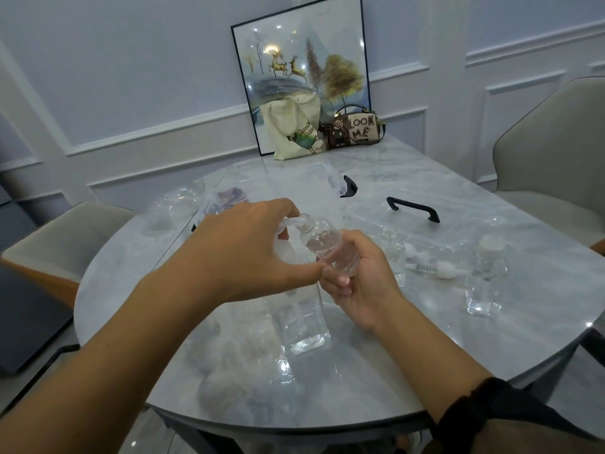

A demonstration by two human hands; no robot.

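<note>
Bottle (327, 244), small and clear, is held in the air over the surface (360, 365), tilted with its neck up and to the left. The right hand (357, 286) wraps its fingers round the base; the left hand (242, 247) pinches a white cap (292, 222) right at the mouth. The step in hand looks like twisting the cap at the neck, though on or off cannot be told. The next move probably calls for the right hand to keep the body steady while the left turns the cap in line with the thread.

Just below the hands a taller square bottle (304, 335) stands upright. To the right stands a capped bottle (487, 273), and between it and the hands lies a white pump (425, 266) with barcode-like stripes, too small to read. Further off are black handles (414, 209) on clear lids. At the far edge a tote (294, 132) leans beside a handbag (357, 127) reading "LOOK ME", both before a framed picture (301, 70)
</note>
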